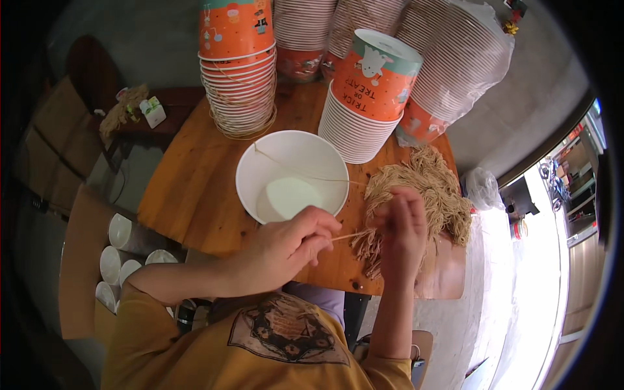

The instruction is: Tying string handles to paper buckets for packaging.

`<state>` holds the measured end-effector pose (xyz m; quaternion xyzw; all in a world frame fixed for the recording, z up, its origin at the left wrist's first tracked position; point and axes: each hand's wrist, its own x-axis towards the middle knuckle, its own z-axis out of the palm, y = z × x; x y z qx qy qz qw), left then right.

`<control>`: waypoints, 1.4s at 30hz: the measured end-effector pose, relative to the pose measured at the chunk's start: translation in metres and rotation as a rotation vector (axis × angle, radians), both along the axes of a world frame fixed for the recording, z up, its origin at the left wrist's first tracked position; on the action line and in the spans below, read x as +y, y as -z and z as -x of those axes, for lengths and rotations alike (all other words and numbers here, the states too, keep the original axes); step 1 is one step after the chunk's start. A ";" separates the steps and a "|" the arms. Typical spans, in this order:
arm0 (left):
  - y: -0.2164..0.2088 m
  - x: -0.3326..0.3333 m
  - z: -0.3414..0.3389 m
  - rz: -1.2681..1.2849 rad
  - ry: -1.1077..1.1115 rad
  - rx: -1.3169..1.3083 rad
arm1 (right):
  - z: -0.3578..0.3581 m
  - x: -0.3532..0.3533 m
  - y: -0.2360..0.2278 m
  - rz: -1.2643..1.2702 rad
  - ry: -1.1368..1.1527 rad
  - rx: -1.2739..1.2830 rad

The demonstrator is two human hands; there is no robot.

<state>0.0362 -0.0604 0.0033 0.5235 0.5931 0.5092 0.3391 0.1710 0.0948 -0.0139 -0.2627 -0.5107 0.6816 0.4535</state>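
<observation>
A white paper bucket (292,144) lies open toward me on the wooden table. A thin tan cord (305,177) runs from its inner wall across the opening to the right. My left hand (296,244), in front of the bucket's lower rim, is closed in a pinch on the cord's other stretch. That stretch spans the gap to my right hand (402,224), whose fingers are curled round the cord and partly blurred. Just behind my right hand a loose bundle of tan cords (422,188) is spread on the table.
Stacks of nested orange buckets with white rims, a left one (237,78) and a right one (370,97), stand at the table's back. Plastic-wrapped stacks (455,62) are behind them. A cardboard box (81,260) with white buckets sits at lower left.
</observation>
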 end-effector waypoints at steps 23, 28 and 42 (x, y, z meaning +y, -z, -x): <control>-0.008 0.034 0.037 0.192 -0.022 0.345 | -0.004 -0.020 0.025 -0.637 0.177 -0.436; -0.019 0.017 0.060 0.187 -0.019 0.270 | 0.013 -0.035 0.020 -0.822 0.213 -0.479; -0.025 -0.001 0.073 0.138 -0.036 0.212 | 0.051 -0.055 0.031 -1.040 0.223 -0.404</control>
